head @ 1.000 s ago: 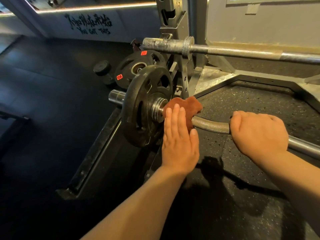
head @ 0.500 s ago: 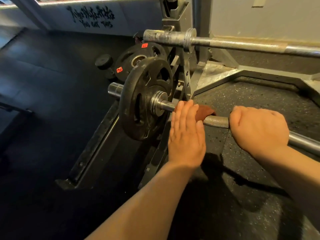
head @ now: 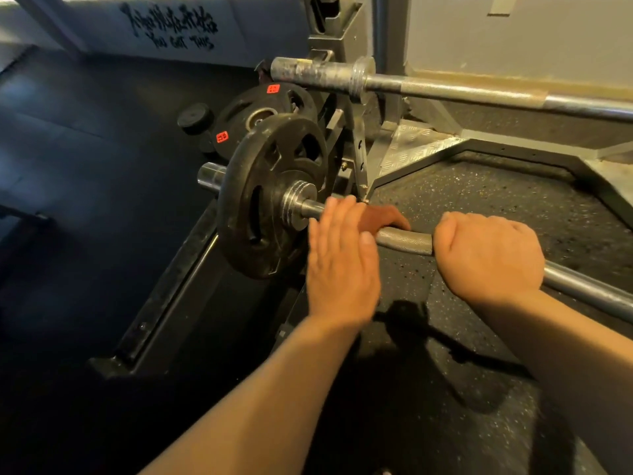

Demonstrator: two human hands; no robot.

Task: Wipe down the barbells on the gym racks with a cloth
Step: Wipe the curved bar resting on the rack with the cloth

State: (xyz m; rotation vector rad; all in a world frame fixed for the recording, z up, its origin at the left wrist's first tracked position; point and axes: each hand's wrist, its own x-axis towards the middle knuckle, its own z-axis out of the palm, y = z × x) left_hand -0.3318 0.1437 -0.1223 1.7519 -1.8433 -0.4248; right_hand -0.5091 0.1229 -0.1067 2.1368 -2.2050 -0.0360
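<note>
A steel barbell crosses the middle of the view, with a black weight plate on its left sleeve. A reddish-brown cloth lies over the shaft just right of the plate's collar. My left hand presses the cloth onto the bar with straight fingers and covers most of it. My right hand grips the shaft a little further right, fingers curled round it. A second bare barbell rests higher up on the rack.
The grey rack upright stands behind the plate. More black plates lean at its foot, beside a small dumbbell. A checker-plate frame borders the speckled rubber floor. A dark base rail runs at lower left.
My left hand has slid the cloth to the right along the shaft, away from the collar, so less cloth shows. The right hand keeps its grip in place.
</note>
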